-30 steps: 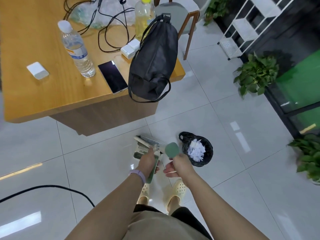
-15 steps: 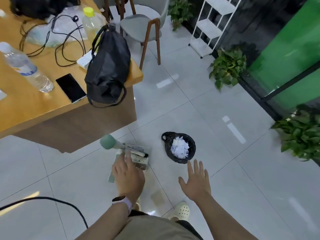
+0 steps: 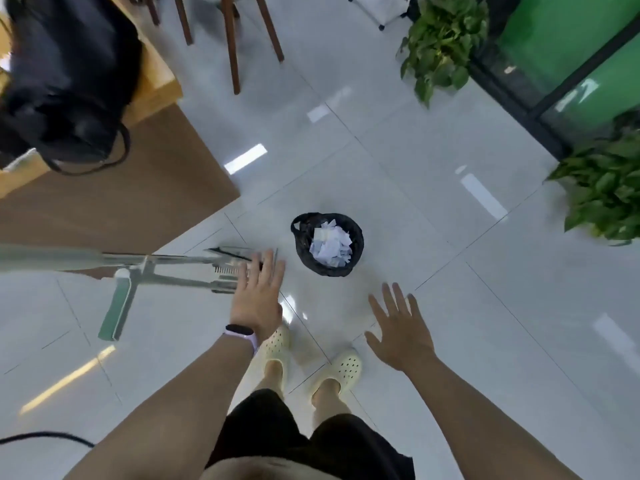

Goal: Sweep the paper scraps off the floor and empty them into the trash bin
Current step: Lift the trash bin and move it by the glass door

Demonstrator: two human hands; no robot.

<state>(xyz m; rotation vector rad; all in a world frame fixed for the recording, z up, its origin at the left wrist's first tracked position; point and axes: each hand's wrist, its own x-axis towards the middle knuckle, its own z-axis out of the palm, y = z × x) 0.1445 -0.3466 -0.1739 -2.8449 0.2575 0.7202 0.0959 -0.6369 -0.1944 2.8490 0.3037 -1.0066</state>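
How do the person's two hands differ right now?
The left hand wears a wristband; the right hand wears none. The left reaches over the broom and dustpan; the right hangs over bare floor. Both are open, fingers spread, holding nothing.

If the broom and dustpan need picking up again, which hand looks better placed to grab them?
Probably the left hand. Its straight fingers already reach over the broom and dustpan lying on the floor, while the right hand hangs open on the other side, nearer the trash bin holding the paper scraps.
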